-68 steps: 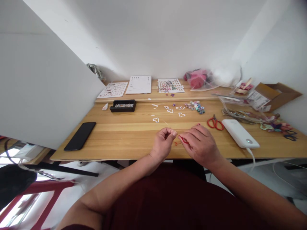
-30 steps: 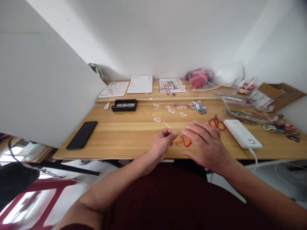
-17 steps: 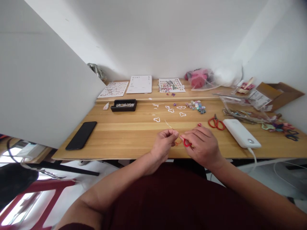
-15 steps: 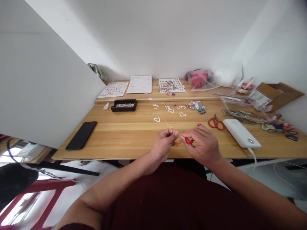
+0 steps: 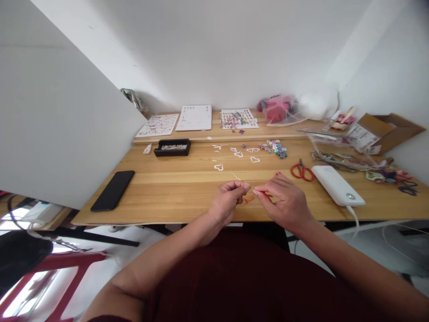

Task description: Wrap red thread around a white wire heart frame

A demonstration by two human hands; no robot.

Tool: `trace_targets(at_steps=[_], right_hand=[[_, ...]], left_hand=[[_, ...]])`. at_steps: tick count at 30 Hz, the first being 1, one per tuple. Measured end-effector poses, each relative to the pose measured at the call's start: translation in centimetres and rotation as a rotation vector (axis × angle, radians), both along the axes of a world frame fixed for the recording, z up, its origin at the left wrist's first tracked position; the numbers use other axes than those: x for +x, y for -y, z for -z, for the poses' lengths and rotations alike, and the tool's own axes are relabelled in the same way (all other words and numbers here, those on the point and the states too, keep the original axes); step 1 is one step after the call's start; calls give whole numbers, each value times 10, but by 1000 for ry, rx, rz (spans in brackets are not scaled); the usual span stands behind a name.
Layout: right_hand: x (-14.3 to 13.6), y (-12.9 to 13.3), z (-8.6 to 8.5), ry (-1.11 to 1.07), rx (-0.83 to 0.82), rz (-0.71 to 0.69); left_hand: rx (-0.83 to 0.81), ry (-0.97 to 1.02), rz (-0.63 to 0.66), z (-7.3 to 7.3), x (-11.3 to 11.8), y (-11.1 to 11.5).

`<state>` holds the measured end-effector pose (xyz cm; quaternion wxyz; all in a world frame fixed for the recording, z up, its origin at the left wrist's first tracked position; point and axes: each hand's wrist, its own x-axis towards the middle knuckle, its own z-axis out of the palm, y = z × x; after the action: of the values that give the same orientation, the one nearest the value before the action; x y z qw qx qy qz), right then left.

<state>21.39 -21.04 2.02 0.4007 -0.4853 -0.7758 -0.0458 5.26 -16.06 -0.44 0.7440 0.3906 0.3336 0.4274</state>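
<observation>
Close to the middle of the counter's [image 5: 167,192] near edge, the two hands face each other, just apart. The left hand [image 5: 229,197] has its grip clamped, thumb against forefinger, on a thin pale strand [image 5: 236,177] that slants up toward the far edge. The right hand [image 5: 284,197] has its grip clamped on a red piece [image 5: 267,194], whose exact shape is hidden by the fingers. An orange strand [image 5: 246,201] shows between the hands, toward the near edge. Red-handled scissors [image 5: 302,172] lie beyond the right hand, beside a white device [image 5: 337,184] nearer the right edge. Small coloured rings [image 5: 280,152] lie in a cluster toward the far edge, and a black phone [image 5: 113,191] sits by the near left corner.
</observation>
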Motion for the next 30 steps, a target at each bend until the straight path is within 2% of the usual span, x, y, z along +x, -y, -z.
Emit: trace_targets(at_steps=[3, 6, 10, 14, 17, 24, 30], right_hand=[[-3, 3, -4, -149, -135, 42], [-4, 4, -6, -366, -374, 82], [-4, -1, -3, -652, -599, 45], [-8, -4, 3, -867, -660, 2], [-14, -4, 5, -984, -696, 20], [-20, -5, 10, -1061, -727, 76], [-20, -3, 11, -1100, -721, 71]], left_hand=[[-20, 44, 17, 1, 1, 0], [-16, 96, 39, 0, 0, 1], [-14, 110, 52, -1, 0, 2], [45, 33, 17, 0, 1, 3], [114, -23, -37, 3, 1, 2], [328, -175, -100, 5, 1, -2], [188, -114, 1, 9, 0, -3]])
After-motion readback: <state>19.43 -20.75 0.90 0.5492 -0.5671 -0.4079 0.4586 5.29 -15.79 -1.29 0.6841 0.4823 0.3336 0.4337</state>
